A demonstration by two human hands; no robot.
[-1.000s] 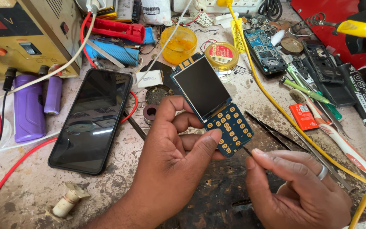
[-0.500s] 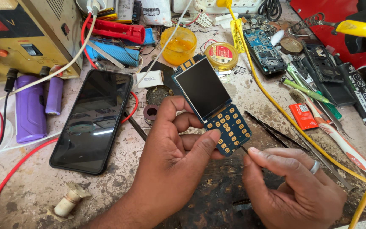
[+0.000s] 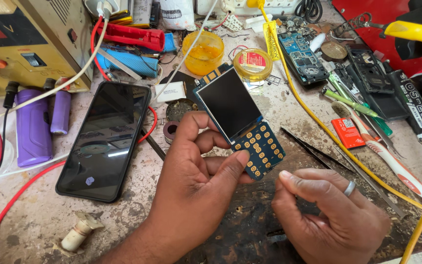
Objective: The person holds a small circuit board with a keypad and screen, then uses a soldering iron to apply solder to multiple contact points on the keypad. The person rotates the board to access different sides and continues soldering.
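Observation:
My left hand (image 3: pixel 194 176) holds a bare phone circuit board (image 3: pixel 240 122) above the workbench, its dark screen facing up and blue keypad contacts toward me; thumb and fingers pinch the keypad end. Just right of the board's lower corner, my right hand (image 3: pixel 330 215), with a ring on one finger, has its fingers curled together. Whether it pinches something small I cannot tell. The two hands are close together, not touching.
A black smartphone (image 3: pixel 106 139) lies screen up to the left. A yellowish power supply (image 3: pixel 30 44) with red and white leads stands at back left. Purple cells (image 3: pixel 32 127), a yellow flux pot (image 3: pixel 202 51), tweezers (image 3: pixel 313 149), another circuit board (image 3: pixel 301 56) and tools crowd the bench.
The left hand and board are almost where they were. My right hand has edged slightly left, toward the board's lower corner.

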